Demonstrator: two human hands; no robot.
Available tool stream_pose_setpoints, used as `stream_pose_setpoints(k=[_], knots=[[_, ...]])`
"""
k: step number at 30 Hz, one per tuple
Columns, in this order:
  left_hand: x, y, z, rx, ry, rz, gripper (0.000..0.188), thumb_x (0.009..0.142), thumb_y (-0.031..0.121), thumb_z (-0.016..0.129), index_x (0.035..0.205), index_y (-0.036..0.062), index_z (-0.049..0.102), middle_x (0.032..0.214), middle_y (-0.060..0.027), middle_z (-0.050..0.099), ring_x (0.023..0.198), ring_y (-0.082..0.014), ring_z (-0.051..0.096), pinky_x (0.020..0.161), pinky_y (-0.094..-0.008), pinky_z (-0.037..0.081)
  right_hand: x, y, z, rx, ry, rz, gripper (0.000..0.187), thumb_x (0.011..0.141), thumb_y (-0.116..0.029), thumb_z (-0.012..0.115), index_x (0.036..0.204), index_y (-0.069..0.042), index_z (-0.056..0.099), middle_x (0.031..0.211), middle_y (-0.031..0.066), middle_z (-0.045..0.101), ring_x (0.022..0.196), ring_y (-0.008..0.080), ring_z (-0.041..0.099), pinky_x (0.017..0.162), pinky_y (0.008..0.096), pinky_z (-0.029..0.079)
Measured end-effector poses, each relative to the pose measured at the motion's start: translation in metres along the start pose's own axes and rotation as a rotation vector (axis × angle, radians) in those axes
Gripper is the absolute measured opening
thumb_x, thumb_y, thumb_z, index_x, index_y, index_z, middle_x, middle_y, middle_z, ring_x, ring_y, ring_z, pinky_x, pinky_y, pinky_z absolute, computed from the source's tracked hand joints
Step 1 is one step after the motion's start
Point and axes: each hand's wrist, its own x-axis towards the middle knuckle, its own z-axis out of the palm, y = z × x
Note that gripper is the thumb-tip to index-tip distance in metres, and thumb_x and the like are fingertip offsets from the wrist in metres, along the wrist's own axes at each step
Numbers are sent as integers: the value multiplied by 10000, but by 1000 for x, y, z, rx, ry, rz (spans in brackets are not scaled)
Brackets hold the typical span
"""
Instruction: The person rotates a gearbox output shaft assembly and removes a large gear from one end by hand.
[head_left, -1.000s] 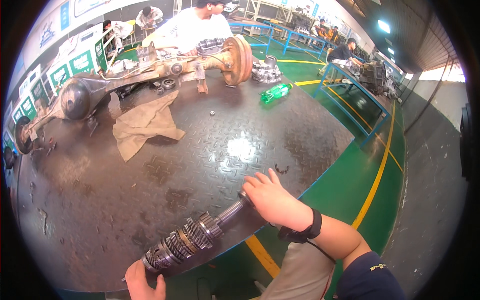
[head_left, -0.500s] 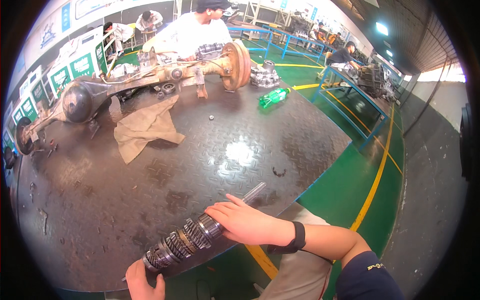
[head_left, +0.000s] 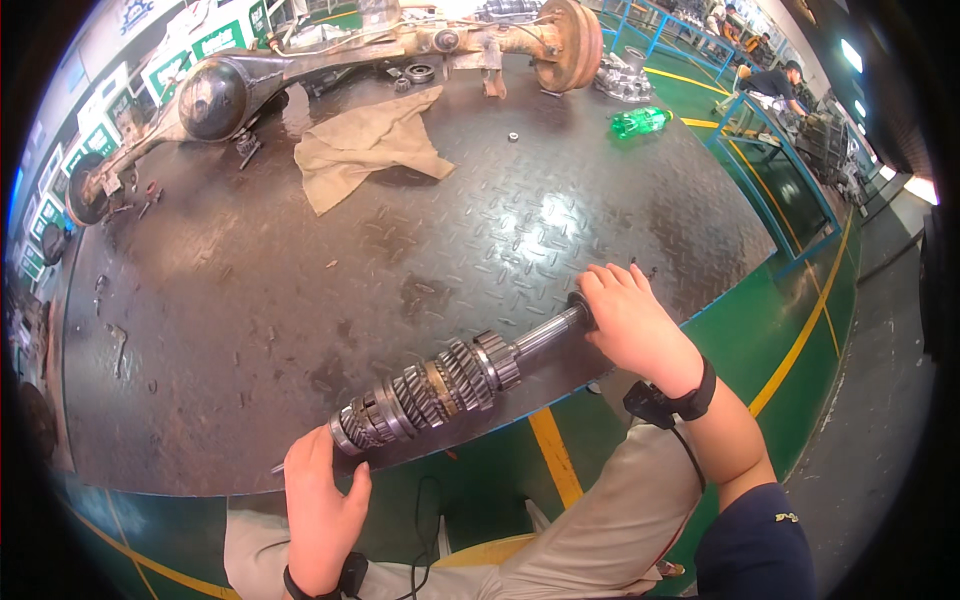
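The shaft (head_left: 440,385), nearer me than the cloth (head_left: 375,150), should handle heavy, rigid and slick, best held at both ends — my right hand (head_left: 635,325) grasps its ring (head_left: 577,304); my left hand (head_left: 322,500) meets the end gear (head_left: 343,436) — how firmly, I can't tell.

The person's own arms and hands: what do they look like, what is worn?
The left hand and right hand wear no gloves. Each wrist has a black band with a small dark box; a dark cable leaves the right one. The right sleeve is navy with a yellowish marking.
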Motion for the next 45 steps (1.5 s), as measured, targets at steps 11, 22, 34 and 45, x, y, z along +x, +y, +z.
stream_pose_setpoints(k=[11,22,34,45], knots=[[-2,-2,0,-3,-3,1,491,798,22,776,1263,-58,638,1203,-270,674,1139,-469,629,1015,-490,498,1,-36,-14,205,-7,-280,668,826,-64,758,1445,14,521,1583,249,474,1531,438,396,1285,650,261],[1,1,3,40,-8,5,480,793,23,775,1246,-56,637,1178,-261,677,1095,-468,641,976,-485,512,4,-45,2,211,73,-384,647,825,-121,816,1411,-37,555,1499,188,566,1450,402,494,1259,611,322],[0,1,0,21,-34,-18,505,808,41,780,1280,-54,626,1214,-258,668,1144,-461,622,1021,-498,485,-11,-21,-9,-64,-99,44,871,789,-193,881,1502,57,448,1470,276,550,1439,486,478,1214,688,331],[1,2,0,26,-62,-24,501,814,54,787,1280,-48,632,1226,-253,669,1164,-461,609,1036,-510,475,-7,-34,-11,256,-80,-232,900,844,-211,839,1597,20,402,1643,273,403,1562,474,333,1296,633,232]])
